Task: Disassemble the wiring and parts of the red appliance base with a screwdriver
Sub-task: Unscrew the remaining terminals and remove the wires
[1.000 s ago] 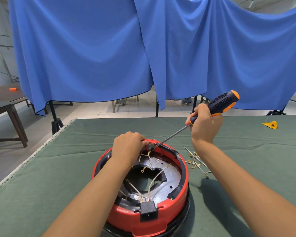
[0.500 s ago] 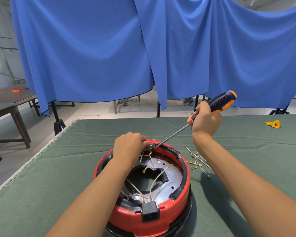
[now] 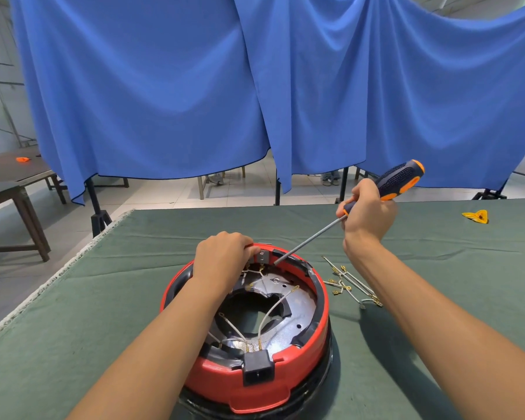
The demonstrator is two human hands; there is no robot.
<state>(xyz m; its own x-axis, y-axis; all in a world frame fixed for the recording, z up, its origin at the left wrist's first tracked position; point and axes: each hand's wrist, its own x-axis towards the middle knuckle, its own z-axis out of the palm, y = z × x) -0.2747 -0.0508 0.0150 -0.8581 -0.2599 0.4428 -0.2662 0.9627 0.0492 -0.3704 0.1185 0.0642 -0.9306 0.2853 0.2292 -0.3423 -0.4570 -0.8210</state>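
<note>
The red appliance base [image 3: 323,334] sits upside down on the green table [image 3: 103,313], its metal plate and white wires [image 3: 273,310] exposed. My left hand [image 3: 222,259] rests on the far rim, fingers pinching a small grey metal part [image 3: 262,256] there. My right hand [image 3: 367,213] grips a black-and-orange screwdriver [image 3: 399,180]. Its shaft slants down and left, and the tip touches the rim just right of the grey part. A black socket [image 3: 258,366] is on the base's near side.
A loose bundle of removed wires with brass terminals [image 3: 350,286] lies on the table right of the base. A yellow piece [image 3: 476,216] sits far right. Blue cloth [image 3: 255,86] hangs behind the table. A brown table [image 3: 12,180] stands at the left.
The screwdriver tip has shifted slightly right, away from the grey part. My right hand has moved a little with it. My left hand stays on the rim.
</note>
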